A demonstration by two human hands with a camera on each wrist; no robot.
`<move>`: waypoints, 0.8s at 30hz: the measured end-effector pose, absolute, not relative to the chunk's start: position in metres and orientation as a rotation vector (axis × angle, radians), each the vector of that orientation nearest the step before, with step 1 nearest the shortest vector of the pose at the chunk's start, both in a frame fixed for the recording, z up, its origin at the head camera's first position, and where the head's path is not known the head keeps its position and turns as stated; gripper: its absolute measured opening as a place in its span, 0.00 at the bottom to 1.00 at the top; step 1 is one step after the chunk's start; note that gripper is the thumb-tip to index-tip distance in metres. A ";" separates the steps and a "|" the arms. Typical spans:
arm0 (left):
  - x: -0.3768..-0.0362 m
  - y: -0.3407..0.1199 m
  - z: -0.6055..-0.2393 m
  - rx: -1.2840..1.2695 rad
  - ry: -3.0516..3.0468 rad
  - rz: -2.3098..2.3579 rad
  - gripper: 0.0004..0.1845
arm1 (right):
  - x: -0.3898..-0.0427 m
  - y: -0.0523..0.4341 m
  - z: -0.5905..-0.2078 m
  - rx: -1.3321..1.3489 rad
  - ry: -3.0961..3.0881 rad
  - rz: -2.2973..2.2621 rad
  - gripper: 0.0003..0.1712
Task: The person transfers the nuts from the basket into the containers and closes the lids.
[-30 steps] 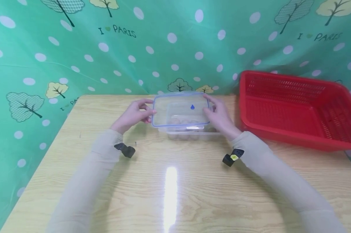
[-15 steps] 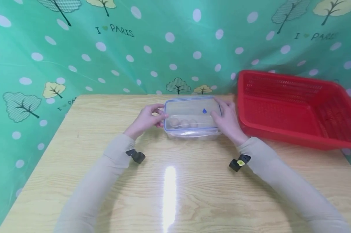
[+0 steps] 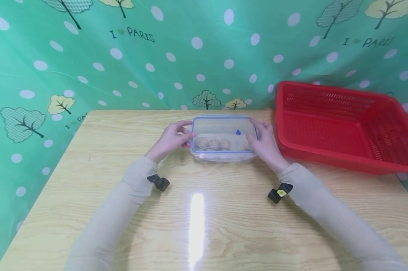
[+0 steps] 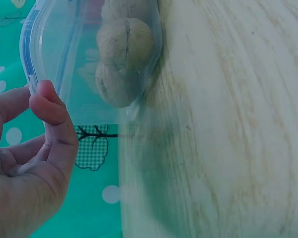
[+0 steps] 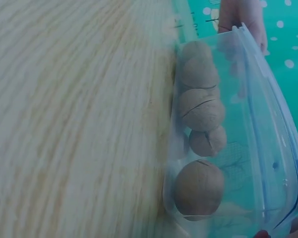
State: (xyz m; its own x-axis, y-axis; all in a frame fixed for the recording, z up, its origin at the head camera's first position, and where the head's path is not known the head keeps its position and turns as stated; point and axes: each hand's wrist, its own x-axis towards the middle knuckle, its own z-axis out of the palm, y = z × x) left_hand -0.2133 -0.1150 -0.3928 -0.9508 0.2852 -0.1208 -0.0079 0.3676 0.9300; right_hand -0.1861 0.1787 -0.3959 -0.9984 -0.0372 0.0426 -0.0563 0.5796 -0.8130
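Observation:
A clear plastic food container [image 3: 224,157] stands on the table with its clear lid [image 3: 217,126] lying over the top; the lid has a blue seal and a small blue valve [image 3: 238,132]. Several round brown walnuts [image 5: 199,189] with dark seams lie inside, showing through the front wall. My left hand [image 3: 171,139] pinches the lid's left edge, thumb on top and fingers bent beside the rim. At the opposite end, my right hand [image 3: 266,145] grips the right edge, thumb over the lid's top; only fingertips show in the right wrist view.
A large red plastic basket [image 3: 325,160] stands close to the right of my right hand. Behind the wooden table [image 3: 139,233] hangs a green dotted cloth [image 3: 176,34]. Black wrist cameras [image 3: 161,183] sit on both wrists.
Both hands have shifted right and brought the lid down from tilted above the container to lying level on its rim. Over the last half second the lid's far edge has dropped slightly.

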 end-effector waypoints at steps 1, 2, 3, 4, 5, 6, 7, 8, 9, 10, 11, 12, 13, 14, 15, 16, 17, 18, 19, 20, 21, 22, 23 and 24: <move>-0.213 -0.115 -0.393 0.240 2.363 1.623 0.31 | -0.186 0.179 -0.396 0.085 -2.773 1.441 0.35; -0.213 -0.115 -0.394 0.236 2.355 1.633 0.31 | -0.185 0.180 -0.396 0.090 -2.771 1.460 0.35; -0.213 -0.115 -0.394 0.233 2.347 1.645 0.31 | -0.185 0.181 -0.396 0.097 -2.768 1.479 0.35; -0.213 -0.115 -0.395 0.232 2.337 1.658 0.31 | -0.184 0.182 -0.396 0.103 -2.766 1.504 0.35; -0.213 -0.115 -0.396 0.232 2.329 1.670 0.31 | -0.183 0.183 -0.396 0.110 -2.762 1.533 0.35; -0.214 -0.115 -0.396 0.234 2.322 1.678 0.31 | -0.183 0.185 -0.396 0.122 -2.754 1.565 0.35; -0.214 -0.115 -0.397 0.238 2.317 1.684 0.31 | -0.182 0.186 -0.396 0.131 -2.745 1.601 0.36; -0.214 -0.115 -0.397 0.244 2.311 1.692 0.31 | -0.181 0.187 -0.396 0.138 -2.739 1.629 0.36; -0.214 -0.115 -0.398 0.249 2.306 1.699 0.31 | -0.181 0.189 -0.397 0.146 -2.734 1.653 0.36; -0.215 -0.116 -0.399 0.252 2.298 1.707 0.31 | -0.181 0.190 -0.397 0.151 -2.728 1.681 0.36; -0.215 -0.116 -0.399 0.255 2.293 1.712 0.31 | -0.181 0.191 -0.398 0.163 -2.719 1.705 0.36; -0.215 -0.116 -0.399 0.256 2.284 1.721 0.31 | -0.181 0.192 -0.398 0.172 -2.709 1.731 0.36; -0.215 -0.117 -0.399 0.260 2.276 1.730 0.30 | -0.181 0.192 -0.399 0.179 -2.701 1.754 0.37; -0.215 -0.118 -0.400 0.264 2.269 1.736 0.30 | -0.181 0.192 -0.399 0.190 -2.693 1.770 0.37; -0.215 -0.120 -0.401 0.268 2.266 1.738 0.30 | -0.182 0.192 -0.400 0.201 -2.687 1.792 0.37; -0.215 -0.121 -0.401 0.268 2.262 1.742 0.30 | -0.182 0.191 -0.401 0.211 -2.684 1.808 0.37; -0.216 -0.123 -0.401 0.270 2.261 1.744 0.30 | -0.182 0.190 -0.401 0.221 -2.681 1.822 0.37; -0.216 -0.125 -0.402 0.272 2.257 1.748 0.30 | -0.182 0.189 -0.402 0.232 -2.676 1.833 0.37; -0.217 -0.128 -0.402 0.272 2.261 1.749 0.30 | -0.183 0.187 -0.403 0.248 -2.672 1.837 0.36; -0.217 -0.132 -0.402 0.269 2.260 1.751 0.30 | -0.183 0.185 -0.404 0.264 -2.671 1.833 0.36; -0.217 -0.135 -0.402 0.264 2.258 1.758 0.29 | -0.184 0.182 -0.405 0.276 -2.671 1.827 0.36; -0.217 -0.137 -0.403 0.259 2.253 1.767 0.29 | -0.186 0.180 -0.405 0.286 -2.672 1.809 0.36; -0.218 -0.140 -0.403 0.257 2.247 1.774 0.29 | -0.187 0.177 -0.405 0.296 -2.670 1.795 0.35; -0.218 -0.142 -0.403 0.254 2.240 1.781 0.29 | -0.189 0.175 -0.406 0.304 -2.673 1.772 0.35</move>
State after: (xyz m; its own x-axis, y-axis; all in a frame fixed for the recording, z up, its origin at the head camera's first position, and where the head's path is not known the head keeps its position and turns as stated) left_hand -0.2180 -0.1422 -0.4033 -0.9488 0.3000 -0.0992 -0.0292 0.2294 0.9729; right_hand -0.1887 0.1750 -0.4057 -0.9791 -0.2001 0.0372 -0.1122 0.3782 -0.9189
